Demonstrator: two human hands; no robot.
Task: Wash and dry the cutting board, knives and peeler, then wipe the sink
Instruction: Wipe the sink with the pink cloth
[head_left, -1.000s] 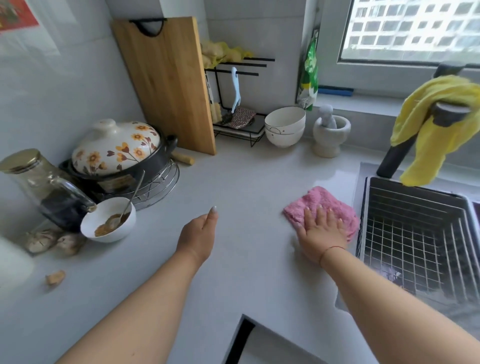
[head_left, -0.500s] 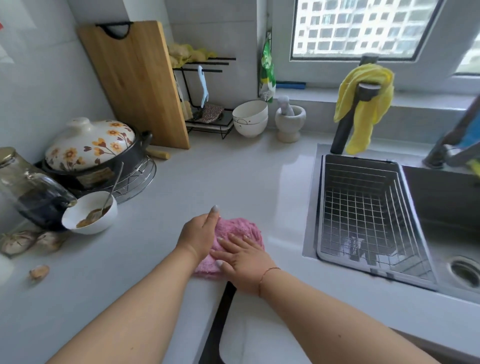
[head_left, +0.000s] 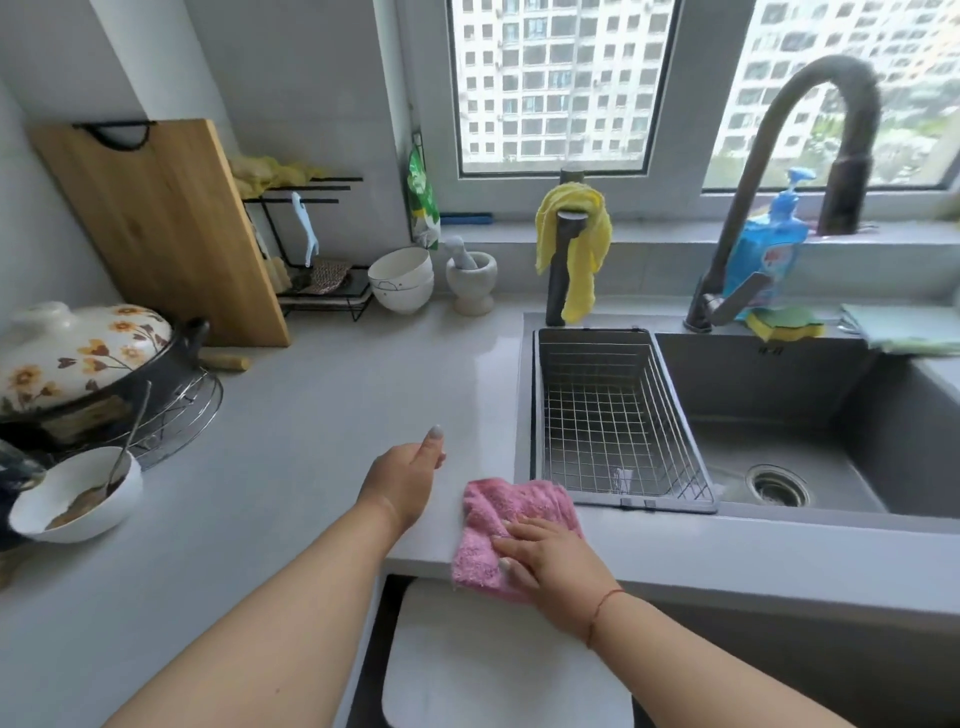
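Observation:
A pink cloth (head_left: 506, 522) lies on the grey counter's front edge, just left of the sink (head_left: 810, 447), and hangs a little over the edge. My right hand (head_left: 558, 564) presses flat on the cloth with straight fingers. To its left my left hand (head_left: 408, 478) hovers over the counter (head_left: 322, 415) with relaxed fingers and holds nothing. The wooden cutting board (head_left: 161, 228) leans upright against the wall at the back left. A light blue peeler (head_left: 305, 228) hangs on the black rack beside it. I see no knives.
A wire basket (head_left: 618, 421) sits in the sink's left part. The faucet (head_left: 789, 171), a yellow cloth (head_left: 576, 244), soap bottle (head_left: 763, 249) and sponge (head_left: 784, 325) stand behind the sink. A flowered pot (head_left: 78, 358), bowl with spoon (head_left: 78, 493), stacked bowls (head_left: 402, 280) and mortar (head_left: 470, 280) crowd the left counter.
My right hand has slid the pink cloth from the counter near the basket toward me, then right along the front edge. My left hand stays hovering. The view has turned right toward the sink.

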